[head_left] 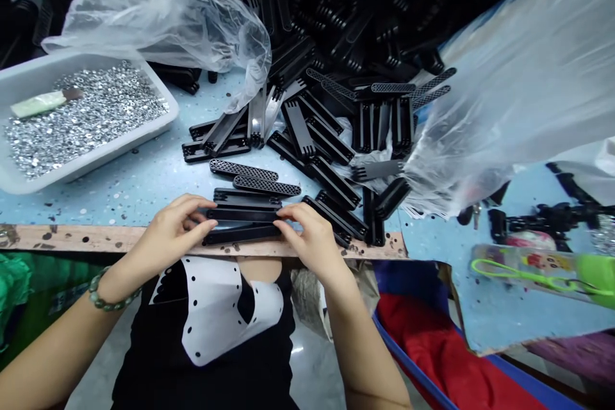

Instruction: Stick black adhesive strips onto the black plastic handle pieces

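Near the front edge of the blue tabletop, a long narrow black plastic piece (246, 214) is pinched at its two ends. My left hand (180, 225) has thumb and forefinger on its left end; a bead bracelet is on that wrist. At the right end, the thumb and fingers of my right hand (310, 234) close on it. Another black piece (240, 234) lies just in front, by the wooden edge, and one more (246, 197) lies just behind. Two black strips with a lattice pattern (266, 186) rest farther back.
A white tray of small metal parts (144, 136) stands at left, with a pale green-handled tool (41, 104) in it. A heap of black pieces (331, 179) spreads behind and right, under clear plastic sheeting (519, 77). A bottle with a green cap (593, 278) lies far right.
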Tool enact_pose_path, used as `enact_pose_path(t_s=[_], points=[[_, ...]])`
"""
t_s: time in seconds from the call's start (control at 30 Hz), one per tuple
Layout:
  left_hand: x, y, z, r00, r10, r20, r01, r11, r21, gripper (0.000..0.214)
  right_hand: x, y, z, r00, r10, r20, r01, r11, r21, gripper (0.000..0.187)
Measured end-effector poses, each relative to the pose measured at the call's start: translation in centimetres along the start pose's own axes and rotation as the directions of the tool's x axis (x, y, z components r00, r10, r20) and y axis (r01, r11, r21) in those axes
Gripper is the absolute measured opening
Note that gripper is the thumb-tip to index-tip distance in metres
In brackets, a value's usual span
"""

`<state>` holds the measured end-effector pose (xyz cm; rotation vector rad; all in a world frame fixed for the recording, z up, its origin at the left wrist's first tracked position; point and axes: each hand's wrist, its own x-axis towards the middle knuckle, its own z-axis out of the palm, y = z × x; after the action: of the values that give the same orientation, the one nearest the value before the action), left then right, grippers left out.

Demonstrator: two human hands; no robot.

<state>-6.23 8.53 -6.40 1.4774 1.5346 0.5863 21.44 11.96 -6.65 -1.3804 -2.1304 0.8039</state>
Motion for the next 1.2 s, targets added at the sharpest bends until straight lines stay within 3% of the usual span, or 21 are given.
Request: enact_pose_path(t_s=[0.23, 0.43, 0.63, 0.87, 1.03, 1.2], points=[[-0.1, -0.6, 1.0, 1.0, 0.006, -0.009, -0.006, 1.0, 0.015, 0.033, -0.8, -1.4, 1.1, 0.991, 0.012, -0.136, -0.036, 0.984, -0.175, 0.009], [-1.2, -1.0, 1.6, 0.999, 0.024, -0.022, -0.023, 0.999, 0.038, 0.031, -1.3, -2.7, 2.8, 0.95, 0.123, -0.288, -0.172, 0.973, -0.152, 0.011], [-1.2, -1.0, 1.8, 1.0, 0.019, -0.018, -0.018, 1.0, 0.014, 0.028, -1.4, -2.8, 4.0, 0.913, 0.163, -0.374, -0.215, 0.971, -0.104, 0.011], [-1.0, -1.2, 1.9, 0.998, 0.055, -0.016, -0.055, 0.998, 0.02, 0.029, -0.8, -1.8, 3.6, 0.9, 0.31, -0.307, -0.301, 0.95, 0.076, 0.011], [-0.9, -1.5, 2.0, 0.99, 0.135, -0.043, -0.133, 0.989, 0.062, 0.029, -0.8, -2.7, 3.5, 0.923, 0.305, -0.234, -0.299, 0.952, 0.065, 0.011], [-0.3, -1.5, 1.7, 0.975, 0.218, 0.042, -0.219, 0.975, 0.029, 0.03, -0.1, -3.0, 3.7, 0.921, 0.332, -0.202, -0.317, 0.943, 0.103, 0.017]])
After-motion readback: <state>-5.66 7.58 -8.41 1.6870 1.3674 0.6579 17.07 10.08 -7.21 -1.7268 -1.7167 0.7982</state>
